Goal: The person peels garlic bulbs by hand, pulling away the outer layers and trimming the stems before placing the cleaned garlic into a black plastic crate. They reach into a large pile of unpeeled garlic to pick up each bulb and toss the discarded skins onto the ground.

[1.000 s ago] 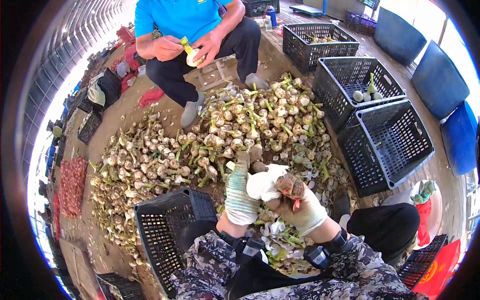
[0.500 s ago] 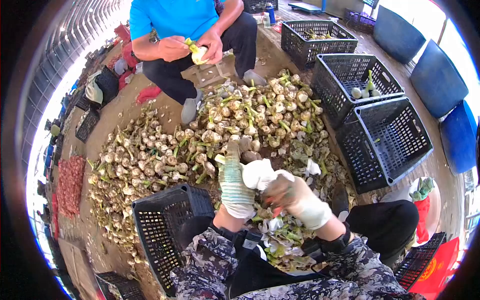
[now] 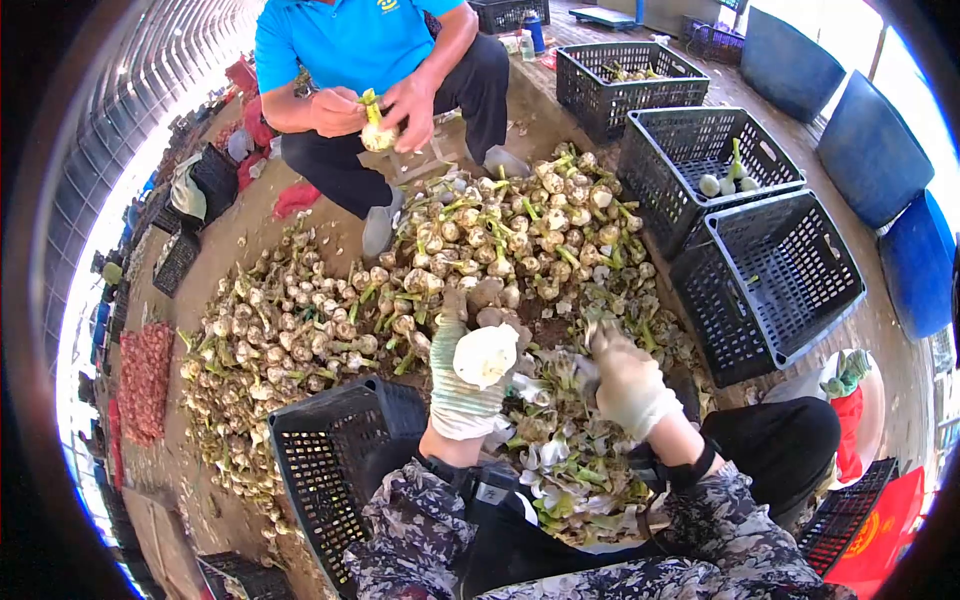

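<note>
My left hand (image 3: 462,375), in a whitish-green glove, holds a white garlic bulb (image 3: 486,356) whose surface looks clean and peeled. To the right, my gloved right hand (image 3: 628,380) is over the loose skins, its fingers stretched forward and somewhat blurred. Pale garlic skin (image 3: 572,372) shows beside its palm; whether the fingers touch it is unclear. Below and between my hands lies a heap of peeled skins and leaves (image 3: 560,465). Just beyond them spreads a large pile of untrimmed garlic bulbs (image 3: 540,225) with green stems.
Opposite me sits a person in a blue shirt (image 3: 350,55), handling a stemmed garlic bulb (image 3: 377,132). Black crates (image 3: 775,285) line the right side, one holding a few bulbs. Another black crate (image 3: 335,425) stands by my left knee. Blue tubs (image 3: 875,150) are farther right.
My right hand has moved away from the bulb, to the right and slightly forward. The bulb in my left hand has turned and shifted left. The other person's hands have shifted slightly.
</note>
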Tool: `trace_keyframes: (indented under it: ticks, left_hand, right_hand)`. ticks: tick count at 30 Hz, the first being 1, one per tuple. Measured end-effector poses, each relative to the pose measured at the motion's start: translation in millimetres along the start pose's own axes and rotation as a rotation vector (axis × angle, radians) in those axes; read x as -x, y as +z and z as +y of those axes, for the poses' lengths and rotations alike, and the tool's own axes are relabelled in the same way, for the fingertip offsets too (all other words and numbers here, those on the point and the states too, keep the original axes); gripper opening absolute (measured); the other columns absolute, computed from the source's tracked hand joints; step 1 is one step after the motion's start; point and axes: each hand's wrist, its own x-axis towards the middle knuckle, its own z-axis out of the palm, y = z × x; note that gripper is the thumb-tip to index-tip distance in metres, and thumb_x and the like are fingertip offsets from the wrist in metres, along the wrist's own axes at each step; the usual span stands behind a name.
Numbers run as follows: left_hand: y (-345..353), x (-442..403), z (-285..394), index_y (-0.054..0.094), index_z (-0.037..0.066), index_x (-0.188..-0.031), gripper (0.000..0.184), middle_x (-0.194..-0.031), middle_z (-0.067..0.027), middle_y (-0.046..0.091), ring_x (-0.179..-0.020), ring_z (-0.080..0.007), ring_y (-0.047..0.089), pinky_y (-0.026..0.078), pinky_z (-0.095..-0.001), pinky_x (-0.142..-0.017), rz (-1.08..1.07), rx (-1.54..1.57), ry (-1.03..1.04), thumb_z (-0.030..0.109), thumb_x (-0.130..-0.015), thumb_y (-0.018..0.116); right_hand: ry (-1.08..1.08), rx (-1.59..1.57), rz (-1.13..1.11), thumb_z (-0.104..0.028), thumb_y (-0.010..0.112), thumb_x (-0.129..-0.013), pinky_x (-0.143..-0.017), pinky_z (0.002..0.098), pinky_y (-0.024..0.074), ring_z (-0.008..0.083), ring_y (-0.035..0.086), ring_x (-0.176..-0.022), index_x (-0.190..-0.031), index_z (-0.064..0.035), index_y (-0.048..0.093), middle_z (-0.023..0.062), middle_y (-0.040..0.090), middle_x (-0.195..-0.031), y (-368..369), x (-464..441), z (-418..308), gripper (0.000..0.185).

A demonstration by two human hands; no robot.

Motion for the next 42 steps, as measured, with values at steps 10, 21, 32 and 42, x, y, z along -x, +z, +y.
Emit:
trace_keyframes:
  ticks: [10,21,32,42]
  left_hand:
    - [3,1,-9,0.06,0.01,-0.099,0.04,-0.093,-0.012,0.065,-0.075,-0.0269,0.065,0.056,-0.0434,-0.064,0.341,-0.175,-0.02,0.047,-0.089,0.051]
    - [2,-10,-11,0.059,0.014,-0.107,0.039,-0.091,-0.0047,0.063,-0.086,-0.0207,0.063,0.055,-0.0365,-0.07,0.532,-0.445,0.278,0.048,-0.088,0.052]
    - [-1,-6,-42,0.055,0.006,-0.111,0.046,-0.097,-0.005,0.06,-0.086,-0.0175,0.058,0.05,-0.0299,-0.073,0.507,-0.672,0.148,0.046,-0.094,0.042]
    - [52,11,-54,0.052,0.006,-0.119,0.06,-0.093,-0.0093,0.062,-0.071,-0.0206,0.061,0.052,-0.033,-0.061,0.495,-0.743,0.172,0.057,-0.091,0.037]
  right_hand:
    - [-0.317,-0.84,0.051,0.004,0.06,-0.066,-0.079,0.0383,0.0477,0.033,0.058,-0.091,-0.104,-0.0027,0.059,0.0156,0.06,-0.092,-18,-6,-25,0.039]
    - [0.053,-0.024,-0.178,-0.004,0.058,-0.068,-0.094,0.0412,0.0415,0.0366,0.054,-0.107,-0.12,-0.0013,0.051,0.0237,0.053,-0.118,33,-10,43,0.053]
    - [0.381,-1.889,-0.075,-0.045,0.062,-0.084,-0.086,0.0309,0.0463,0.0159,0.059,-0.099,-0.132,-0.0082,0.044,0.0026,0.06,-0.114,65,-34,43,0.063]
    - [0.195,-2.242,-0.151,-0.025,0.056,-0.089,-0.083,0.0403,0.0454,0.02,0.058,-0.089,-0.103,-0.0058,0.054,0.0043,0.061,-0.095,37,1,59,0.024]
